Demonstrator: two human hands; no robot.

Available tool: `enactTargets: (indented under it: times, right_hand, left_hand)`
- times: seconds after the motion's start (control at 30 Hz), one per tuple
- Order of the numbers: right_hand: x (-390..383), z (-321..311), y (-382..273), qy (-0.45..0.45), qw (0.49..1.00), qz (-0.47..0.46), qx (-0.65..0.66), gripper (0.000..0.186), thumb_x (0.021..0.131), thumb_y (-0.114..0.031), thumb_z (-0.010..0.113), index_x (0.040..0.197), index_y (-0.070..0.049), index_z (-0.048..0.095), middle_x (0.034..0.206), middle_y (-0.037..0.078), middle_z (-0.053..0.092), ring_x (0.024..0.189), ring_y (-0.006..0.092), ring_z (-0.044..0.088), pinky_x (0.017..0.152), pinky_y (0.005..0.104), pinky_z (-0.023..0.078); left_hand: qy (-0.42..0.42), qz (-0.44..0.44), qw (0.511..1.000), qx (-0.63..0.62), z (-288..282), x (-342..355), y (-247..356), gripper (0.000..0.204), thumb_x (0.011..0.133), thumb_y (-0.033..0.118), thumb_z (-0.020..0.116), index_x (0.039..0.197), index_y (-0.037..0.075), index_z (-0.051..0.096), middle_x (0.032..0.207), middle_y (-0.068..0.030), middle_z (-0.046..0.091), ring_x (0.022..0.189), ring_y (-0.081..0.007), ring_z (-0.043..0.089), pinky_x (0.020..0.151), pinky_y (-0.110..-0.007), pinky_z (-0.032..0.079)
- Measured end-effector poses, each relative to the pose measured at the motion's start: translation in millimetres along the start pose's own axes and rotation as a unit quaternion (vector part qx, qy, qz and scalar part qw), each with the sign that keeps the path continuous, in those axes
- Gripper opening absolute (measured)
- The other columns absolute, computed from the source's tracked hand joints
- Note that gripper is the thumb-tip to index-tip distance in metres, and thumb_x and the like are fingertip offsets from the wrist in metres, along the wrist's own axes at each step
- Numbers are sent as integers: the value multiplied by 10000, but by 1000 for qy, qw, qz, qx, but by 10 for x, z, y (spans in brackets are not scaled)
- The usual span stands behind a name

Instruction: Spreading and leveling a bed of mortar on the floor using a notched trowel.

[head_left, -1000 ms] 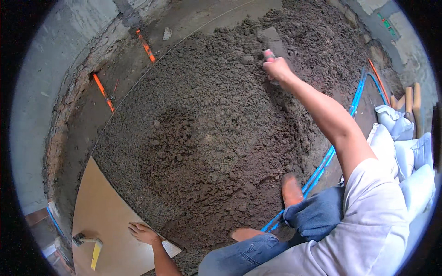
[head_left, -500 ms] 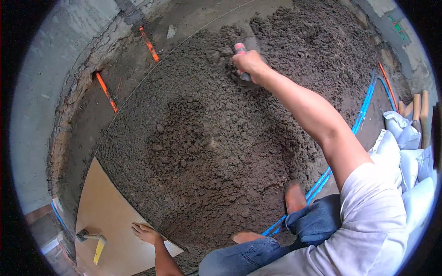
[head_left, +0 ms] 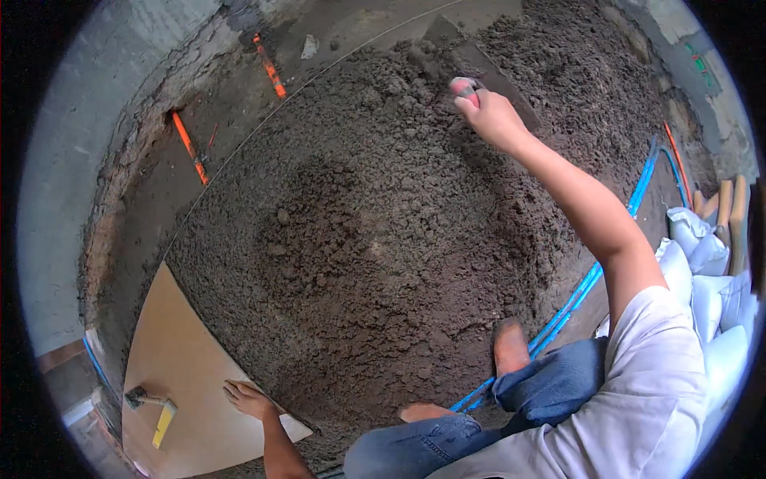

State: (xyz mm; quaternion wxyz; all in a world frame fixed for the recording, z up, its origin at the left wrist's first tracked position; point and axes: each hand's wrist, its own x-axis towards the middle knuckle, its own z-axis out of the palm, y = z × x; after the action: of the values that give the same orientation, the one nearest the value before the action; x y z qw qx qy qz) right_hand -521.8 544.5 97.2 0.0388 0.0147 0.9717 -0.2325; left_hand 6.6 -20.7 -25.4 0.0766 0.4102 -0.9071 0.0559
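Observation:
My right hand [head_left: 496, 120] reaches far out and is closed round the pinkish-red handle of a trowel [head_left: 505, 78]. Its long flat blade, mortar-grey, lies against the damp, crumbly mortar bed [head_left: 383, 207] near the far side. My left hand [head_left: 249, 399] rests flat, fingers stretched, on the right edge of a large beige tile [head_left: 195, 359] at the lower left. A hammer [head_left: 163, 419] with a yellow grip and dark head lies on that tile.
Orange strips [head_left: 190, 148] stick out by the rough wall [head_left: 72, 176] at left. Blue pipes [head_left: 574, 302] run along the right side. White sacks [head_left: 706, 299] are piled at far right. My bare feet [head_left: 511, 347] stand on the mortar's near edge.
My right hand has swung the trowel to the right, and its blade now shows more clearly. The left hand stays on the tile. The view has shifted slightly.

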Motion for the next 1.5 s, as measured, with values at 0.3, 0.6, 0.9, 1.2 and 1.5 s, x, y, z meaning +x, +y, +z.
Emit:
enactTargets:
  times: [0.3,0.6,0.9,1.2,1.5]
  right_hand:
    - [159,212,-588,-85,994,-34,56,389,829,-376,534,1054,-72,628,1005,226,639,952,377,618,850,424,480]
    - [-1627,-774,514,-74,996,-4,-47,432,846,-409,558,887,18,599,792,248,630,790,405,625,715,460,484]
    - [-3114,-1477,708,-109,981,112,-118,441,847,-398,568,836,41,609,776,255,616,773,383,629,713,438,475]
    - [-2971,-1099,513,-119,987,104,40,410,866,-370,567,732,17,545,613,130,561,560,214,576,564,381,454]
    - [-2392,-866,1195,-85,978,88,171,337,877,-314,579,807,16,584,576,43,533,467,142,508,452,313,406]
  left_hand:
    - [-2,-47,999,6,-40,-47,-28,603,980,488,199,1408,95,360,1433,-178,343,1301,-352,333,1050,-471,283]
    - [-39,-87,995,-21,-171,55,201,576,983,459,263,1388,69,386,1398,-187,396,1282,-362,359,1045,-503,266]
    - [-287,469,368,-750,-3603,-14,2348,501,963,429,323,1372,161,433,1474,-216,251,1306,-437,328,1051,-618,242]
    - [-322,411,364,-772,-4269,-578,2163,373,939,342,374,1175,93,521,1366,-244,373,1211,-468,411,1006,-612,298]
    - [-289,462,442,-712,-4460,-749,2798,289,886,280,484,1016,30,547,1264,-255,468,1140,-428,489,991,-538,354]
